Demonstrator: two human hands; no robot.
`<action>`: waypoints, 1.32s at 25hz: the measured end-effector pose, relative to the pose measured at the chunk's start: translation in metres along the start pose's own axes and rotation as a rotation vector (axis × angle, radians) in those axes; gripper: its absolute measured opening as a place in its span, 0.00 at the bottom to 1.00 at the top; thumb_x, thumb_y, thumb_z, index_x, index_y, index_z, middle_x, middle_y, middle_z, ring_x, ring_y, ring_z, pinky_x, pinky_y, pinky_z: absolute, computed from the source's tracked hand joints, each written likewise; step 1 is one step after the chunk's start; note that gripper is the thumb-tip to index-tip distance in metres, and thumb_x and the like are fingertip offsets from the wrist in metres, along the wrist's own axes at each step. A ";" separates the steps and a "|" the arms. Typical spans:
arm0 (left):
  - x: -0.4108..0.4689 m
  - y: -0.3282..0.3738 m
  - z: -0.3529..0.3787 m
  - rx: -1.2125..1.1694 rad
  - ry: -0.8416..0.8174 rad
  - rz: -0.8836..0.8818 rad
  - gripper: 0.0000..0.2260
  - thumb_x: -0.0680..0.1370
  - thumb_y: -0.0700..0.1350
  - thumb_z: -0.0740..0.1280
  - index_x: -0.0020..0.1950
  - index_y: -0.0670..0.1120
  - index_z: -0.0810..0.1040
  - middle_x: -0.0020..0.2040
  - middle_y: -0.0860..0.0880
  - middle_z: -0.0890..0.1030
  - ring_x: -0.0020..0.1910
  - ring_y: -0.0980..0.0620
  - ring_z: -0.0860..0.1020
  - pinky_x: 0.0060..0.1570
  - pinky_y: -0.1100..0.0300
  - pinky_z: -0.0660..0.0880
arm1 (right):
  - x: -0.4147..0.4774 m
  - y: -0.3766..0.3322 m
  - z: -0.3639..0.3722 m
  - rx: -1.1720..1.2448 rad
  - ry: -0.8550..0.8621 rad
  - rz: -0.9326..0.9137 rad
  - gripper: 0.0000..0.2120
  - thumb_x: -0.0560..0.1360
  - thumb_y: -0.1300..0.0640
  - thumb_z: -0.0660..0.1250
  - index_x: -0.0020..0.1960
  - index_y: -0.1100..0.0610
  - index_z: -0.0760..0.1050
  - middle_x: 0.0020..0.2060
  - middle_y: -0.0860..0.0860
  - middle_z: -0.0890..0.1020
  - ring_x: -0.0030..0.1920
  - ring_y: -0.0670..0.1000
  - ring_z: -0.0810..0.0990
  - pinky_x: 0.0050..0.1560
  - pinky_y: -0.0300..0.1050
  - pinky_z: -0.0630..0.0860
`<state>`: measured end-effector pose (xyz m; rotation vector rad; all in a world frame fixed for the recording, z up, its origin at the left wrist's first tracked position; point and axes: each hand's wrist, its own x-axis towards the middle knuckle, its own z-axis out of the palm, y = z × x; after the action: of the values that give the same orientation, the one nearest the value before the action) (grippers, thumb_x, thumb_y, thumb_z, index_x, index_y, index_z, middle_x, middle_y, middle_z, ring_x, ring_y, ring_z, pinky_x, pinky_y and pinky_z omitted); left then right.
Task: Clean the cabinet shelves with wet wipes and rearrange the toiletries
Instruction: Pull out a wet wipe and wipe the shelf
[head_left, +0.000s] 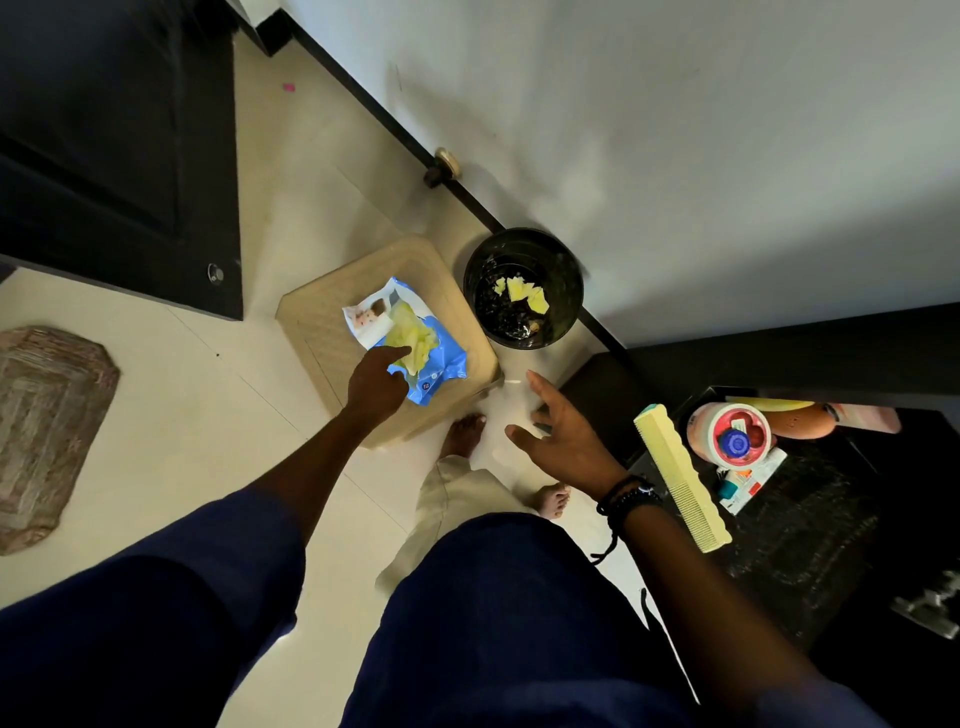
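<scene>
Wipes pack (442, 364) lies on the stool (317, 332). Left hand (375, 387) reaches the yellow wipe (410, 335) sticking out; can't tell if it's pinched. Right hand (563, 441) is right of the stool, fingers spread, empty.

Dark navy top (509, 623), plain, loose. Short navy sleeves: left sleeve (156, 597) wide, ends near elbow; right sleeve (800, 701) shows only at frame edge. Forearms bare. Wrist of right hand (566, 441): black beaded bracelets (631, 496), several strands, one bluish bead; thin black cord (608, 543) dangles, end knotted. Pale cream trousers (447, 504), loose. Feet (462, 434) bare.
</scene>
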<state>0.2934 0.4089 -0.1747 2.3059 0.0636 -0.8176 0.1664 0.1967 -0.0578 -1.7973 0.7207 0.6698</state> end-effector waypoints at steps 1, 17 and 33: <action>0.006 0.000 0.002 0.007 -0.054 0.015 0.20 0.73 0.32 0.61 0.63 0.44 0.76 0.66 0.45 0.73 0.66 0.45 0.71 0.64 0.56 0.67 | -0.001 0.002 0.001 -0.006 0.004 -0.002 0.36 0.74 0.55 0.70 0.75 0.46 0.54 0.73 0.49 0.62 0.60 0.44 0.71 0.56 0.38 0.70; -0.097 0.104 -0.026 -0.540 0.159 -0.048 0.07 0.73 0.42 0.71 0.51 0.47 0.83 0.49 0.51 0.84 0.45 0.55 0.79 0.48 0.64 0.74 | -0.033 -0.022 -0.020 0.305 0.028 -0.080 0.31 0.73 0.58 0.71 0.72 0.48 0.62 0.68 0.46 0.71 0.62 0.45 0.74 0.54 0.32 0.73; -0.221 0.245 0.051 -0.422 -0.313 0.368 0.12 0.67 0.32 0.74 0.46 0.44 0.78 0.39 0.50 0.81 0.35 0.61 0.78 0.39 0.68 0.77 | -0.155 0.038 -0.090 0.840 0.436 -0.215 0.16 0.74 0.61 0.70 0.61 0.53 0.74 0.58 0.54 0.80 0.50 0.51 0.84 0.50 0.51 0.81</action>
<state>0.1513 0.2272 0.0670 1.7071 -0.2916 -0.8642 0.0447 0.1256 0.0594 -1.1965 0.9037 -0.1875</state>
